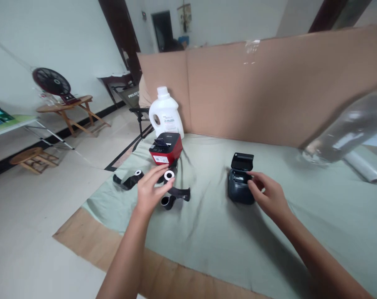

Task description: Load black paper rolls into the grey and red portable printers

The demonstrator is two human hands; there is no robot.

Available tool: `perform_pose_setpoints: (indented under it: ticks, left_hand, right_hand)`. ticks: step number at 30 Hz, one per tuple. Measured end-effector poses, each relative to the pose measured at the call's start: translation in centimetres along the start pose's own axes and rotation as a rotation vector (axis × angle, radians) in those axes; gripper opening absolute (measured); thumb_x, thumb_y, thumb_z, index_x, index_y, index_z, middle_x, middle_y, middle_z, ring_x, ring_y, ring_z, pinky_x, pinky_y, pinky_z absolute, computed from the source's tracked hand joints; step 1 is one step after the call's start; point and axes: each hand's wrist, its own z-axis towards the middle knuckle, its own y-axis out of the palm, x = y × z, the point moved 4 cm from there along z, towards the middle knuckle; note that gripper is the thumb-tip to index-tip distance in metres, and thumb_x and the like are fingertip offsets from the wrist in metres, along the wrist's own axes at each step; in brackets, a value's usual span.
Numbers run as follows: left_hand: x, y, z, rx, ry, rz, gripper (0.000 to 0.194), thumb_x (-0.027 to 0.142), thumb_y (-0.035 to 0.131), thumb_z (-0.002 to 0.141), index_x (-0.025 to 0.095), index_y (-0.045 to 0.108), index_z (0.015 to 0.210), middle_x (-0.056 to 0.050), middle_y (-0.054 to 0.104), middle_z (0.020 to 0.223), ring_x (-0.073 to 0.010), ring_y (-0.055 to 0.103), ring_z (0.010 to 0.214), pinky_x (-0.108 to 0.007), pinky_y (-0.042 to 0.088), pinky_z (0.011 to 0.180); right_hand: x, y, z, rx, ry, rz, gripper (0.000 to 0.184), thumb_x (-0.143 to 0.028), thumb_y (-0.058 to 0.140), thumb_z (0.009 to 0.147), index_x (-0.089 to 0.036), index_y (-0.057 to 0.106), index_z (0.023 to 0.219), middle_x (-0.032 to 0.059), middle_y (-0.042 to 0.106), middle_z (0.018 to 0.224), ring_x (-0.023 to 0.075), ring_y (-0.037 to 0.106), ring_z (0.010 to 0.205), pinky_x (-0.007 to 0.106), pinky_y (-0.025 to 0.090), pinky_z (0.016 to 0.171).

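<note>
My left hand (151, 187) has its thumb and fingers closed about a small roll of black strip with a white core (169, 175). Below it, a second black roll (167, 202) lies partly unwound on the cloth, and to its left is another black roll (134, 179) with a loose tail. My right hand (268, 195) is at the right side of a small black printer (241, 192), thumb and fingertips at the edge of its compartment. The printer's lid (242, 161) stands raised. A red and black printer (166, 149) sits just beyond my left hand.
A white jug (166, 112) stands behind the red printer. A cardboard panel (238, 91) borders the back of the cloth-covered table (207, 232). Clear plastic wrapping (347, 128) and a pale tube (364, 164) lie at right. A fan (53, 82) sits on a wooden table at left.
</note>
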Motion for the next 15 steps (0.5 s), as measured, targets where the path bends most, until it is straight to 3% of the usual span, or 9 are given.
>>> perform_pose_setpoints:
  ticks: [3, 7, 11, 15]
  left_hand:
    - [4.6, 0.7, 1.5, 0.081, 0.236, 0.008, 0.035, 0.023, 0.080, 0.086, 0.021, 0.069, 0.119, -0.009, 0.076, 0.118, -0.0242, 0.076, 0.101, -0.038, 0.064, 0.090]
    - [10.6, 2.7, 3.7, 0.031, 0.439, -0.031, 0.044, 0.026, 0.081, 0.086, 0.020, 0.065, 0.126, -0.011, 0.076, 0.120, -0.0259, 0.075, 0.107, -0.043, 0.063, 0.099]
    - [14.3, 6.2, 4.5, -0.062, 0.487, -0.156, 0.041, 0.020, 0.073, 0.092, 0.019, 0.060, 0.131, -0.013, 0.071, 0.128, -0.0268, 0.068, 0.123, -0.043, 0.061, 0.105]
    - [14.5, 9.6, 3.5, -0.028, 0.234, -0.246, 0.037, 0.021, 0.072, 0.091, 0.020, 0.061, 0.126, -0.017, 0.058, 0.144, -0.0295, 0.062, 0.132, -0.046, 0.060, 0.105]
  right_hand:
    - [-5.9, -0.5, -0.2, -0.131, -0.039, 0.163, 0.027, -0.039, 0.055, 0.094, -0.022, 0.072, 0.107, 0.0043, 0.068, 0.081, 0.0193, 0.060, 0.071, 0.032, 0.048, 0.066]
    - [-11.0, -0.4, -0.1, -0.333, 0.000, 0.466, 0.034, -0.043, 0.060, 0.095, -0.026, 0.069, 0.123, 0.0052, 0.072, 0.104, 0.0188, 0.064, 0.080, 0.033, 0.053, 0.072]
    - [-11.0, -0.6, 0.5, -0.396, 0.033, 0.760, 0.037, -0.045, 0.062, 0.096, -0.027, 0.069, 0.127, 0.0046, 0.072, 0.104, 0.0194, 0.067, 0.092, 0.033, 0.056, 0.080]
    - [-7.9, -0.6, 1.4, -0.371, 0.085, 0.764, 0.045, -0.038, 0.064, 0.092, -0.025, 0.063, 0.135, 0.0069, 0.070, 0.114, 0.0192, 0.067, 0.095, 0.032, 0.057, 0.079]
